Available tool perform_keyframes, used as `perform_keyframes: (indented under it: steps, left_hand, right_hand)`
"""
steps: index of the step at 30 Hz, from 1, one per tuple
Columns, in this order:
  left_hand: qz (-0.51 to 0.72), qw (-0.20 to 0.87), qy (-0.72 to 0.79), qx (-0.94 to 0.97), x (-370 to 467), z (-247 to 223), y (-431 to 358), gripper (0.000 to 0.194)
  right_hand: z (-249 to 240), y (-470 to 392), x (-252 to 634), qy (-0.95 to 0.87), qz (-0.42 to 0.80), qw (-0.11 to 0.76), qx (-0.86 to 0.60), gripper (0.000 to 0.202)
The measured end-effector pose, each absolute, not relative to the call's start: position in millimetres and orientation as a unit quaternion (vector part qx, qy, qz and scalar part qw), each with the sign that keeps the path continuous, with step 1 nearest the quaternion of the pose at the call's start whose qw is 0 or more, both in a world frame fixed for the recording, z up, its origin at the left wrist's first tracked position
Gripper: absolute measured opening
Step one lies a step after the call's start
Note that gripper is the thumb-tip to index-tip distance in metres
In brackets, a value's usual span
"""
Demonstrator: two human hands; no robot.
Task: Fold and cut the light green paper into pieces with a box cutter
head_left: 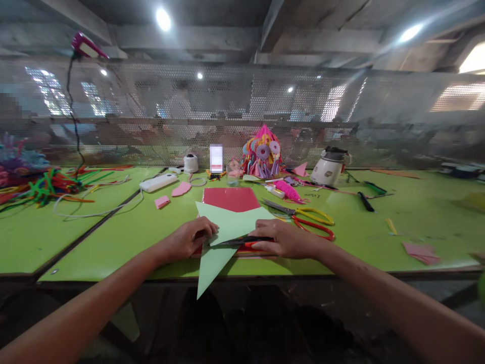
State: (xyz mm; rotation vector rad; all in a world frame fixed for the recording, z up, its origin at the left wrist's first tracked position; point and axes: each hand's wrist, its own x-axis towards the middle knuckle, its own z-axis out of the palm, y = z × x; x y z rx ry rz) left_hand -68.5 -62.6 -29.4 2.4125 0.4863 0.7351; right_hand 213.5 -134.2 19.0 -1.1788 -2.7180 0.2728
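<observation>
Near the table's front edge, my left hand (195, 236) pinches the left side of a pale green paper sheet (231, 222). In my right hand (286, 237) is a pair of scissors (244, 241) with dark blades and some red on the handle; the fingers partly cover it. Its blades point left across the paper. Below them, a pointed flap of the green paper (214, 268) hangs past the table edge. Beneath the paper lies a flat red sheet or folder (231, 198). To the right of it rest larger scissors (303, 216) with yellow and red handles.
Behind stand a phone (216, 158), a clear cup (233, 174), a colourful paper-fringed craft (264, 151) and a kettle (329, 167). A white power strip (158, 182) trails a cable at left, near a pile of pipe cleaners (53, 187). Pink paper pieces (421, 252) lie at right.
</observation>
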Motion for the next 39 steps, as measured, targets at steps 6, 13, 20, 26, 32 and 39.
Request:
perform_keyframes:
  steps: [6,13,20,26,32,39]
  left_hand:
    - [0.284,0.288,0.177,0.897,-69.0,-33.4,-60.4,0.010]
    - [0.280,0.263,0.184,0.905,-65.8,-34.5,-61.1,0.011]
    - [0.193,0.124,0.273,0.934,-48.3,-22.2,-84.3,0.020]
    - [0.209,0.103,0.313,0.921,-34.0,-25.2,-100.7,0.019]
    - [0.251,0.112,0.317,0.908,-37.7,-41.8,-102.5,0.021]
    - [0.236,0.116,0.365,0.893,-41.5,-45.4,-100.7,0.055]
  right_hand:
    - [23.6,-158.6,212.6,-0.905,0.159,0.106,-0.381,0.032]
    - [19.2,-150.3,266.3,-0.842,0.077,0.217,-0.488,0.034]
    - [-0.8,-75.4,337.7,-0.709,-0.067,0.262,-0.652,0.032]
    - [-2.4,-45.8,335.9,-0.742,-0.097,0.240,-0.618,0.025]
    - [15.4,-53.2,264.6,-0.863,-0.034,0.191,-0.467,0.037]
    - [6.4,-56.5,235.3,-0.877,0.092,0.067,-0.468,0.073]
